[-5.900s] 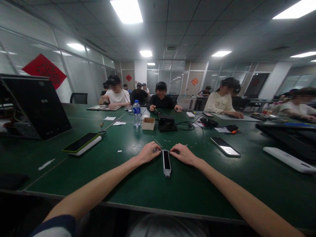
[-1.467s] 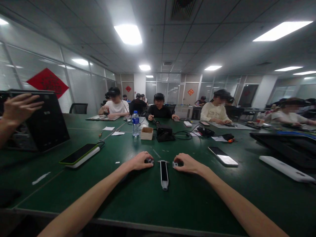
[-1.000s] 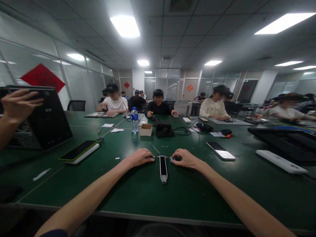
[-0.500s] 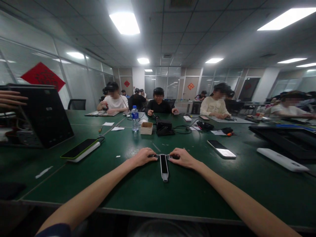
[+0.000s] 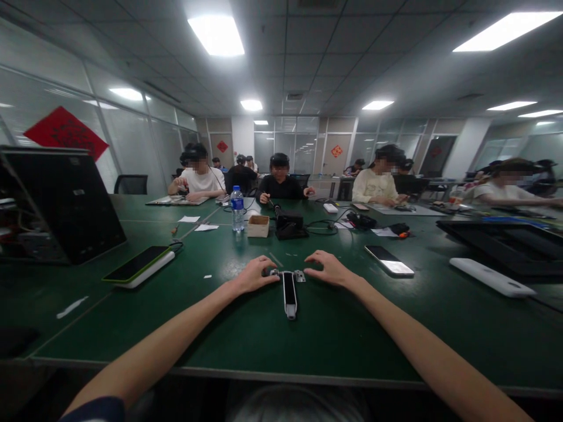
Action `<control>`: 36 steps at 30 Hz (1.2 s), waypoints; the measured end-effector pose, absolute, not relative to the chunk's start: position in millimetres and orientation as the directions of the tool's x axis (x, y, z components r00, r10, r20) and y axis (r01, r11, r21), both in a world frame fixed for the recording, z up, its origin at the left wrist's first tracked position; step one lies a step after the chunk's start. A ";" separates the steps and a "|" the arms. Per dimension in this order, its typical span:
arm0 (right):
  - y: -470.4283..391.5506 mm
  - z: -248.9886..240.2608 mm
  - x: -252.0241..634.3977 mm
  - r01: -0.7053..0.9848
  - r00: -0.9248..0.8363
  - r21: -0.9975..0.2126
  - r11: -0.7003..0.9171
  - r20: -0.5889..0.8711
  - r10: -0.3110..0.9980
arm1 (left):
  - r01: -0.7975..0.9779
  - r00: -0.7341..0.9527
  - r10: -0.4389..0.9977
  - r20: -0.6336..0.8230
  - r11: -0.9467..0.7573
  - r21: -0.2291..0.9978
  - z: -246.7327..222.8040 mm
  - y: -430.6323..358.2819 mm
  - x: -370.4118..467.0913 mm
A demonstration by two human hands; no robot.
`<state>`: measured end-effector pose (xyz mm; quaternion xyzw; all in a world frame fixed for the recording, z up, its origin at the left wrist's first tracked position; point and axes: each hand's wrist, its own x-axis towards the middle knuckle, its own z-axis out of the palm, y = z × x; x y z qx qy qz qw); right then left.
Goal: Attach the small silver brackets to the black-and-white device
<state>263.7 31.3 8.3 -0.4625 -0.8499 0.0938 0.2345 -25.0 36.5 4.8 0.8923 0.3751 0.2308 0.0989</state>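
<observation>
A narrow white device with a long black face (image 5: pixel 289 293) lies on the green table (image 5: pixel 334 346), its slim end toward me. At its far end a small metal piece sticks out on each side, the right metal piece (image 5: pixel 300 276) in plain sight. My left hand (image 5: pixel 254 275) rests beside the left metal piece (image 5: pixel 274 272), thumb and fingers apart around it; whether they touch it I cannot tell. My right hand (image 5: pixel 328 268) is open, its curved fingers and thumb just off the right piece.
A phone (image 5: pixel 389 261) and a white power bank (image 5: pixel 490 277) lie to the right, another phone (image 5: pixel 138 264) to the left. Beyond my hands stand a small box (image 5: pixel 258 227) and a water bottle (image 5: pixel 237 211). A black computer case (image 5: pixel 65 205) stands far left. Co-workers sit opposite.
My right hand has let go of the right metal piece and opened. My left fingers have spread around the left one. The co-worker's hand on the computer case has left view.
</observation>
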 end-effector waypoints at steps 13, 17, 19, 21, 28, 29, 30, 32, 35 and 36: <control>62.0 -14.8 316.9 0.926 -0.284 -0.145 0.347 0.333 0.899 | 0.735 0.576 0.722 0.384 -0.663 0.142 3.0 44.1 -33.7; 61.5 -11.9 301.9 0.928 -0.325 -0.074 0.364 0.316 0.892 | 0.738 0.588 0.719 0.369 -0.664 0.118 4.9 38.9 -32.5; 61.6 -11.4 299.8 0.935 -0.318 -0.060 0.349 0.292 0.902 | 0.724 0.603 0.703 0.377 -0.681 0.111 3.8 38.8 -33.0; 61.6 -11.0 300.2 0.938 -0.318 -0.048 0.344 0.278 0.906 | 0.720 0.607 0.695 0.385 -0.687 0.105 2.7 39.4 -33.6; 59.9 -7.9 301.7 0.929 -0.344 -0.046 0.368 0.269 0.900 | 0.716 0.616 0.697 0.368 -0.690 0.106 6.8 36.2 -32.2; 59.6 -7.5 301.3 0.929 -0.343 -0.049 0.368 0.265 0.901 | 0.716 0.617 0.696 0.367 -0.690 0.104 7.3 35.8 -31.8; 59.4 -7.1 300.8 0.930 -0.342 -0.045 0.365 0.261 0.903 | 0.715 0.620 0.694 0.366 -0.692 0.100 7.5 35.7 -31.5; 59.0 -6.5 299.5 0.937 -0.332 -0.016 0.348 0.260 0.907 | 0.714 0.624 0.689 0.369 -0.695 0.091 7.0 36.2 -30.8; 58.2 -5.7 295.6 0.944 -0.321 0.024 0.328 0.280 0.905 | 0.716 0.620 0.687 0.379 -0.693 0.085 4.9 37.9 -30.2; 58.0 -5.5 293.2 0.942 -0.326 0.022 0.335 0.295 0.898 | 0.716 0.620 0.687 0.379 -0.693 0.083 4.1 38.4 -30.2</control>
